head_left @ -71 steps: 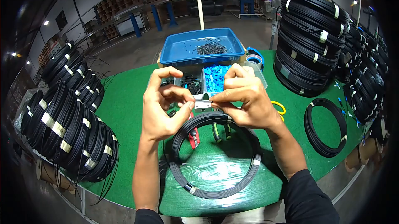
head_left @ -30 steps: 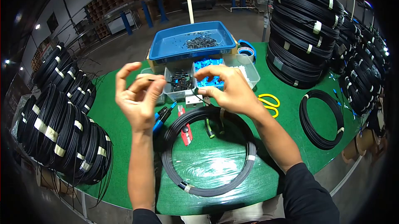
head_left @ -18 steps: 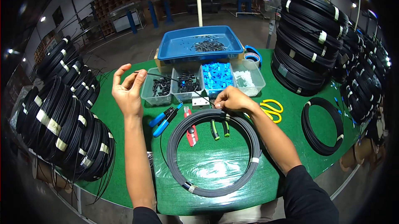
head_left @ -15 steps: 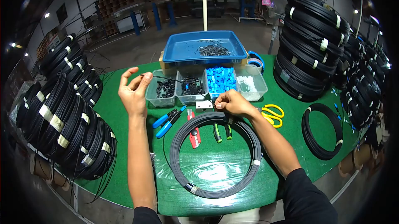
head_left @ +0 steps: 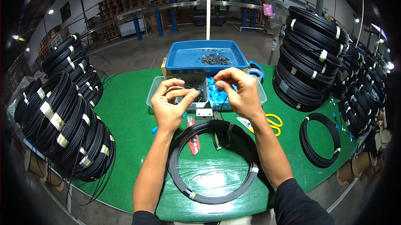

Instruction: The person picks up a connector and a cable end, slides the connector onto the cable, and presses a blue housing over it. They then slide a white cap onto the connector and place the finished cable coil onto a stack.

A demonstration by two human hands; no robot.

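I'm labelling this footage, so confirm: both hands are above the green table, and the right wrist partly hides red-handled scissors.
Wrong colour: the head view shows yellow-handled scissors partly behind the right wrist. The left hand and right hand are above the green table.

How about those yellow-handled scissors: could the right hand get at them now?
Probably yes: the yellow scissor handles lie uncovered close by, beside the right forearm. But the right hand pinches a thin dark cable, so it would likely have to let go first.
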